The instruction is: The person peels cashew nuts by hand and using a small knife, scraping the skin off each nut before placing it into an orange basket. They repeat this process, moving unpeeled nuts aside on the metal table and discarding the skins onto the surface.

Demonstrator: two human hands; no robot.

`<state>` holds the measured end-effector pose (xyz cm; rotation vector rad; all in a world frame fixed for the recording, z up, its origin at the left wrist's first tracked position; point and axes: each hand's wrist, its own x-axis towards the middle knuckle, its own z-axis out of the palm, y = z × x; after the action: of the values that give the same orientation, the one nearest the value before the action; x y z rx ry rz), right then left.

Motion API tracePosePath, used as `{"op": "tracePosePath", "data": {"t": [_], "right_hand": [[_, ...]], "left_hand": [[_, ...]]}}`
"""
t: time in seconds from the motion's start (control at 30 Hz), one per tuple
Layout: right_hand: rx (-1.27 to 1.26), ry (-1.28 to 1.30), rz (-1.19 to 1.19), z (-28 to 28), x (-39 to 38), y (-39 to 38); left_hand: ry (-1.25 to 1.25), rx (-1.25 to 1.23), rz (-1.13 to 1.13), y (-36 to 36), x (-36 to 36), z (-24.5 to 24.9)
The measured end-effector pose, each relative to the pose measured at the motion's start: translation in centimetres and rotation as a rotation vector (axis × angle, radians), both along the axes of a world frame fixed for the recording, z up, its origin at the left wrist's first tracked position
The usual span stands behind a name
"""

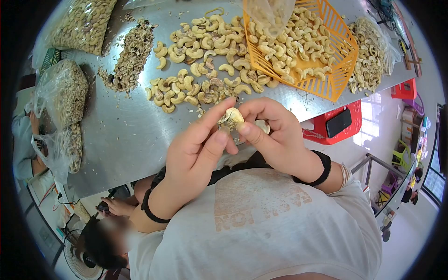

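Note:
Just off the table's near edge, both my hands are closed together around a pale cashew nut [234, 115]. My left hand [196, 149] has its index fingertip against the nut's left side, with its thumb lower down. The thumb and index finger of my right hand [275, 135] pinch the nut from the other side. A second pale cashew piece [262, 125] is tucked in the curled fingers of my right hand. Small flakes show between the fingertips, partly blurred. Beyond my hands, loose cashews [205, 42] lie spread in piles on the metal table [140, 140].
An orange basket [338, 88] of cashews stands at the back right, beside a heap of cashew pieces [366, 60]. Crumbs [130, 60] and bagged nuts [84, 23] lie left. A phone [338, 123] rests on a red stool [357, 116]. Another person [105, 238] is at lower left.

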<state>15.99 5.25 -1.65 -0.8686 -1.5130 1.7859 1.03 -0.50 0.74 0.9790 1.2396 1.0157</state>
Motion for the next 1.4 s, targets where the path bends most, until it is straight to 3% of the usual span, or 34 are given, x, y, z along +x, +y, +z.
{"op": "tracePosePath", "data": {"t": [0.2,0.33,0.43,0.6,1.13,1.4], "right_hand": [[-0.130,0.097,0.054,0.3,-0.1,0.0],[-0.147,0.105,0.122,0.5,-0.1,0.2],[-0.308,0.112,0.142,0.7,-0.2,0.4],[-0.388,0.132,0.080,0.4,-0.3,0.3],[-0.313,0.126,0.054,0.6,-0.4,0.3],[-0.213,0.046,0.053,0.7,-0.4,0.0]], "left_hand": [[0.193,0.040,-0.015,0.0,-0.1,0.0],[0.152,0.036,0.010,0.1,-0.2,0.2],[0.054,-0.084,0.007,0.1,-0.4,0.1],[0.232,0.141,0.023,0.1,0.0,-0.6],[0.532,0.292,-0.015,0.1,0.1,-0.7],[0.739,0.548,0.013,0.5,-0.3,-1.7]]}}
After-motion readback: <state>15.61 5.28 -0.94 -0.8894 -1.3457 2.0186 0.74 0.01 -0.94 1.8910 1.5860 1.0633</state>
